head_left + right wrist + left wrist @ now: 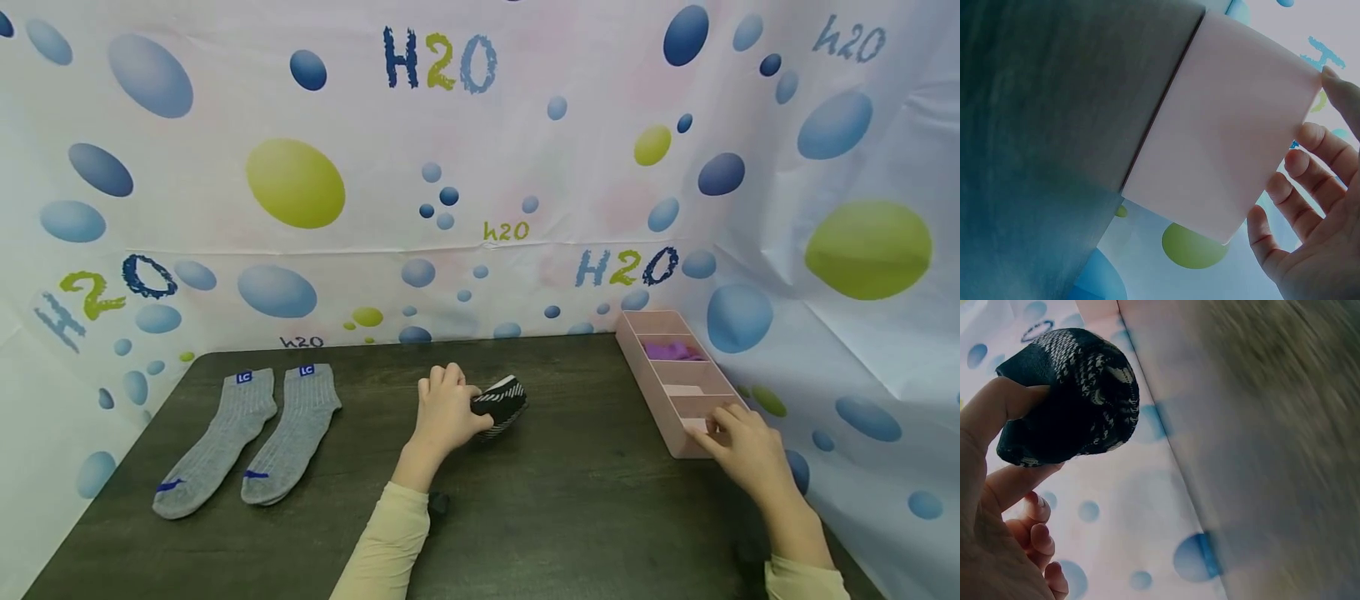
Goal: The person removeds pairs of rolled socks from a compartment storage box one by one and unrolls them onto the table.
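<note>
My left hand [445, 412] pinches a rolled black sock [501, 404] with white patterning between thumb and fingers. In the left wrist view, the sock [1079, 394] is bunched into a compact bundle, its lower fingers curling below it. On the right, my right hand [742, 450] rests at the near end of a pink divided box [652, 387]. The right wrist view has relaxed fingertips along the upper rim of that box [1216, 131], with the thumb by one corner. Two grey socks, one farther left [217, 442] and one beside it [296, 433], lie flat, with blue marks.
A purple cloth item [672, 351] sits in a far compartment of the box. The dark wooden table [570, 517] meets a patterned curtain [480, 283] at the back and sides. A small dark object [438, 502] shows by the left wrist.
</note>
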`<act>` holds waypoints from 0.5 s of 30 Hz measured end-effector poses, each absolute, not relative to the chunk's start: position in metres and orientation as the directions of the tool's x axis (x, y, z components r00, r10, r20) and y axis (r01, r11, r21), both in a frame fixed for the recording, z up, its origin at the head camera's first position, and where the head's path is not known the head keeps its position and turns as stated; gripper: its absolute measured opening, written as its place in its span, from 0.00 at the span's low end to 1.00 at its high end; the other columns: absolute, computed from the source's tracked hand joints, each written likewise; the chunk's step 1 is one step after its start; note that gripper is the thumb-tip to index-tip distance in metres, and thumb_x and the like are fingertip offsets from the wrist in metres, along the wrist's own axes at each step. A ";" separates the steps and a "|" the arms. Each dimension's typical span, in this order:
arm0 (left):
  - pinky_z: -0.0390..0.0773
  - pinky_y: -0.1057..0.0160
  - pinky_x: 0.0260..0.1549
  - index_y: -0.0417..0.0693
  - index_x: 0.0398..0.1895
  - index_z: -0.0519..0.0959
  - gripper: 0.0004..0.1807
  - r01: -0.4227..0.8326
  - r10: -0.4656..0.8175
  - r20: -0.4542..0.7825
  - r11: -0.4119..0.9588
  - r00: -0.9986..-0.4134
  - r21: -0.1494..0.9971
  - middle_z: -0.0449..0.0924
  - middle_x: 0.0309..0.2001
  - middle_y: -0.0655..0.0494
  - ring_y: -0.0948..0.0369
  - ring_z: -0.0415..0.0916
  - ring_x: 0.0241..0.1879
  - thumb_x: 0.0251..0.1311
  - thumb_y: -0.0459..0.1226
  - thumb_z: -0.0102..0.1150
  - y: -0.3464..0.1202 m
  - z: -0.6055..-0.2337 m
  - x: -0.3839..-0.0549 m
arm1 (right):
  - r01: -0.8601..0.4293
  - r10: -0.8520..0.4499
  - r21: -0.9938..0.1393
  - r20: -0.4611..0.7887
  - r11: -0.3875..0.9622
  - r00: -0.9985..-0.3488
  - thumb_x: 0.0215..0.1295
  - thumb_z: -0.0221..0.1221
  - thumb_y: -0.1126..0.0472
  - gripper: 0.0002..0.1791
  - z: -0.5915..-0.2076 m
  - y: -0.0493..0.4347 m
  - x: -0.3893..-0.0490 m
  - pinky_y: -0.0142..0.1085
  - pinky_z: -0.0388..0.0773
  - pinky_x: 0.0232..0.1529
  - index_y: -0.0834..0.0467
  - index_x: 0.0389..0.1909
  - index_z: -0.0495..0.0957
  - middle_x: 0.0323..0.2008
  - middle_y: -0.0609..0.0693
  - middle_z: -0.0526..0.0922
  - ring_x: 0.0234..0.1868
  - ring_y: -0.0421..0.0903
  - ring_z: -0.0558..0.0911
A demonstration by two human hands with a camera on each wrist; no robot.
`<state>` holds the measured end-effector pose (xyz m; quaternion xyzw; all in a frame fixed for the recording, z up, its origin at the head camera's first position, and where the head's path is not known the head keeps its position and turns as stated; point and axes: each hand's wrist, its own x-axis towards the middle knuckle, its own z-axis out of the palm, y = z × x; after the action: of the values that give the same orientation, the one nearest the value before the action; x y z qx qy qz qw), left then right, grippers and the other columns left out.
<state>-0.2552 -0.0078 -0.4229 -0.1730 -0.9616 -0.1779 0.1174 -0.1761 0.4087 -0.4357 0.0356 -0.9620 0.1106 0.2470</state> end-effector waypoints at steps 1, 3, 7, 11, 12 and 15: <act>0.45 0.53 0.39 0.51 0.48 0.85 0.23 0.363 0.280 0.284 0.881 -0.917 0.304 0.56 0.35 0.57 0.55 0.49 0.40 0.51 0.52 0.69 -0.012 -0.423 -0.256 | -0.123 -0.014 -0.196 0.484 0.973 -0.875 0.57 0.67 0.45 0.19 -0.436 0.408 -0.176 0.38 0.55 0.25 0.53 0.22 0.71 0.25 0.47 0.69 0.27 0.47 0.66; 0.45 0.53 0.39 0.51 0.48 0.85 0.23 0.342 0.258 0.278 0.886 -0.925 0.315 0.56 0.35 0.56 0.55 0.49 0.40 0.51 0.52 0.69 -0.019 -0.424 -0.258 | -0.124 -0.013 -0.198 0.485 0.972 -0.874 0.57 0.67 0.45 0.19 -0.437 0.408 -0.176 0.38 0.55 0.25 0.53 0.22 0.70 0.25 0.47 0.69 0.27 0.47 0.66; 0.46 0.53 0.38 0.51 0.49 0.85 0.24 0.293 0.212 0.264 0.900 -0.941 0.323 0.59 0.37 0.55 0.54 0.51 0.40 0.50 0.52 0.70 -0.035 -0.426 -0.261 | -0.122 -0.010 -0.200 0.482 0.972 -0.876 0.57 0.67 0.45 0.19 -0.438 0.408 -0.177 0.38 0.56 0.25 0.53 0.22 0.70 0.25 0.47 0.69 0.27 0.48 0.67; 0.48 0.53 0.39 0.51 0.49 0.85 0.25 0.249 0.171 0.246 0.909 -0.954 0.333 0.61 0.38 0.54 0.53 0.52 0.42 0.50 0.52 0.70 -0.049 -0.428 -0.262 | -0.127 -0.028 -0.183 0.465 0.975 -0.885 0.58 0.66 0.45 0.20 -0.436 0.409 -0.176 0.37 0.55 0.25 0.52 0.21 0.69 0.23 0.46 0.67 0.26 0.46 0.65; 0.48 0.52 0.39 0.50 0.49 0.85 0.25 0.244 0.167 0.242 0.910 -0.956 0.335 0.62 0.38 0.54 0.53 0.53 0.42 0.50 0.52 0.70 -0.052 -0.429 -0.262 | -0.130 -0.036 -0.175 0.459 0.976 -0.888 0.58 0.66 0.45 0.21 -0.435 0.409 -0.176 0.37 0.55 0.24 0.52 0.20 0.69 0.23 0.46 0.66 0.25 0.46 0.65; 0.49 0.53 0.39 0.50 0.49 0.85 0.24 0.231 0.158 0.228 0.912 -0.961 0.340 0.63 0.39 0.53 0.53 0.54 0.42 0.50 0.51 0.70 -0.060 -0.431 -0.264 | -0.130 -0.051 -0.159 0.422 0.979 -0.905 0.59 0.65 0.44 0.21 -0.430 0.410 -0.177 0.37 0.56 0.24 0.52 0.20 0.68 0.23 0.46 0.67 0.25 0.45 0.65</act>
<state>-0.2637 -0.0600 -0.4312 -0.1001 -0.9727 -0.1848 0.0981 -0.1768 0.4103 -0.4297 0.0465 -0.9716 0.0921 0.2128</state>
